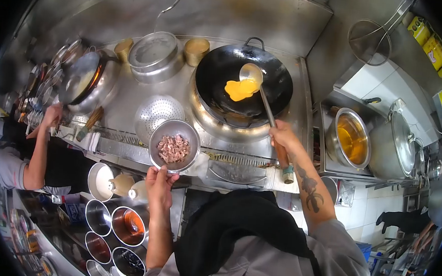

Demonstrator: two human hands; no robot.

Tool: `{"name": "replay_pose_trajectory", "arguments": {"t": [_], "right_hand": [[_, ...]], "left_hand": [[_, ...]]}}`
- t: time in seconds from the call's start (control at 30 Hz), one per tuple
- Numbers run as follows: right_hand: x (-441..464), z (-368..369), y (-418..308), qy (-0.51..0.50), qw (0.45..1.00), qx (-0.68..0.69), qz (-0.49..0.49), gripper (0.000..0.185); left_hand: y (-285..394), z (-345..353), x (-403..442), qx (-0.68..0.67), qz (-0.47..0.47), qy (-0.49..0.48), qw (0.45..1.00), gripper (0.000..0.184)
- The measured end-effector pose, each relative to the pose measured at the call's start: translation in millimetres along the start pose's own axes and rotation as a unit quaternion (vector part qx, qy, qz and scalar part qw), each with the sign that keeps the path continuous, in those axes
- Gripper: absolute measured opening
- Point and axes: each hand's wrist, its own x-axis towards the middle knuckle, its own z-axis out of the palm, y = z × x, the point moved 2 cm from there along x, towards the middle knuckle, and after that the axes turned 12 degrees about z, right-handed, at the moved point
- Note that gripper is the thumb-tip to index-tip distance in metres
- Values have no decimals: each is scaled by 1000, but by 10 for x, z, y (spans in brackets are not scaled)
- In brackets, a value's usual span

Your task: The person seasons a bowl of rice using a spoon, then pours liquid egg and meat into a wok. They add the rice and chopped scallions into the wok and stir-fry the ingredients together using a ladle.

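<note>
My left hand [161, 185] grips the near rim of a metal bowl [195, 150] that holds chopped pinkish meat [173, 148]. My right hand [284, 136] is closed round the wooden handle of a ladle [251, 74]. The ladle's head is inside a black wok [215, 68], right beside a yellow pool of what looks like egg [238, 90]. The bowl is to the left of the wok and nearer to me, over the front edge of the stove.
A perforated strainer [156, 114] lies behind the bowl. Further back stands a lidded pot [155, 56]. A basin of amber liquid [351, 138] is at the right. Sauce containers [128, 226] stand at lower left. A co-worker's arm [38, 148] reaches to another wok [101, 91].
</note>
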Motion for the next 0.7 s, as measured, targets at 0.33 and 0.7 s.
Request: {"name": "replay_pose_trajectory", "arguments": {"t": [0.33,0.7], "right_hand": [[-264,-48,12,-50,997,-63,16,23],[-411,133,27,-97,994,-38,-20,36]], "left_hand": [[4,-8,122,15,14,-14,1000,7],[-36,216,287,33,-16,-44,998,7]]}}
